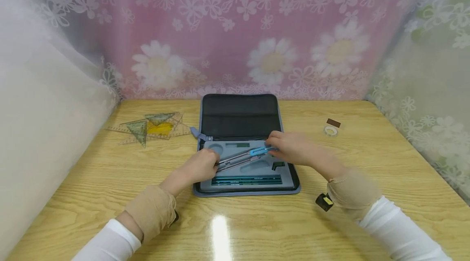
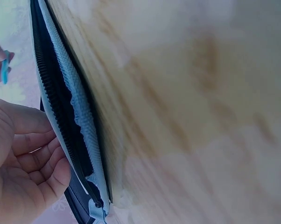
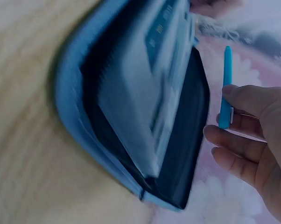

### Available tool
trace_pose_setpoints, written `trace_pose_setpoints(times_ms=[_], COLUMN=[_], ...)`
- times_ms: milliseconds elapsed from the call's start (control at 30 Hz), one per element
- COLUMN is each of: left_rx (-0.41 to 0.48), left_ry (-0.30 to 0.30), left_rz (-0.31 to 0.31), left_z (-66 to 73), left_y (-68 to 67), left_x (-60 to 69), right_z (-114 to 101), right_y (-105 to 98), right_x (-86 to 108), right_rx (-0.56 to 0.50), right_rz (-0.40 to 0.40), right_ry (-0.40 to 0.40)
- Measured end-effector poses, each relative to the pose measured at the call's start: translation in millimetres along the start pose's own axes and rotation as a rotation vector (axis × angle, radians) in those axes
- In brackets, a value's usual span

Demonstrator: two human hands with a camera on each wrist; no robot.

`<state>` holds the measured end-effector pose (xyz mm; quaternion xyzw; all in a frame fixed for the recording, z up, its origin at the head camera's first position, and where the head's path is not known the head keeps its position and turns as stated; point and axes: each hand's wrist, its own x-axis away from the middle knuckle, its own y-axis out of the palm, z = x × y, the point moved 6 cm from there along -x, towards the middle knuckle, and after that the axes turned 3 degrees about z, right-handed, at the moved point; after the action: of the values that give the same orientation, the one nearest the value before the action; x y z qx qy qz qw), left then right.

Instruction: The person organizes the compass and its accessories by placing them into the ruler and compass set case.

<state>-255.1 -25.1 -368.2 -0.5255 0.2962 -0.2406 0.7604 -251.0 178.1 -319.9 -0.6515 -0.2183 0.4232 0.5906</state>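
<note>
A zippered drawing-set case (image 1: 240, 116) lies unfolded on the table, with a grey tray (image 1: 253, 189) in its near half. My right hand (image 1: 293, 147) pinches a slim light-blue tool (image 3: 228, 84), seemingly a utility knife, between thumb and fingers above the tray's right part. At the tray's left edge is my left hand (image 1: 201, 165), fingers bent; the case rim (image 2: 61, 126) hides their tips in the left wrist view. Long metal compass legs (image 1: 235, 158) slant between the hands. Dark green pencils (image 1: 246, 180) lie along the tray's near side.
Clear set squares and rulers (image 1: 137, 130) overlap a yellow piece (image 1: 160, 128) on the left of the table. To the right are a roll of tape (image 1: 330, 131) and a small brown strip (image 1: 333, 122). A flowered curtain (image 1: 235, 28) hangs behind.
</note>
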Motion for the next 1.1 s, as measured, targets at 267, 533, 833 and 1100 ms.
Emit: trace_pose_setpoints(times_ms=[267,533,833,1100], left_rx=[-0.002,0.012,0.001,0.019], left_ry=[-0.025,-0.017,-0.019,-0.022], left_rz=[-0.014,-0.017,-0.015,-0.028], left_z=[0.1,1.3,-0.4,0.4], left_y=[-1.3,-1.5,-0.9,-1.4], left_x=[-1.4,0.0,0.1,-0.1], right_z=[-13.8,-19.5,-10.9,-6.4], right_y=[20.2,36.2,46.1,48.9], right_x=[-7.9,-10.8,-13.1,-13.5], right_rx=[-0.027,-0.072,-0.240,-0.320], right_rz=[-0.063,-0.121,-0.167,-0.207], right_ry=[-0.050,-0.063,0.050,0.123])
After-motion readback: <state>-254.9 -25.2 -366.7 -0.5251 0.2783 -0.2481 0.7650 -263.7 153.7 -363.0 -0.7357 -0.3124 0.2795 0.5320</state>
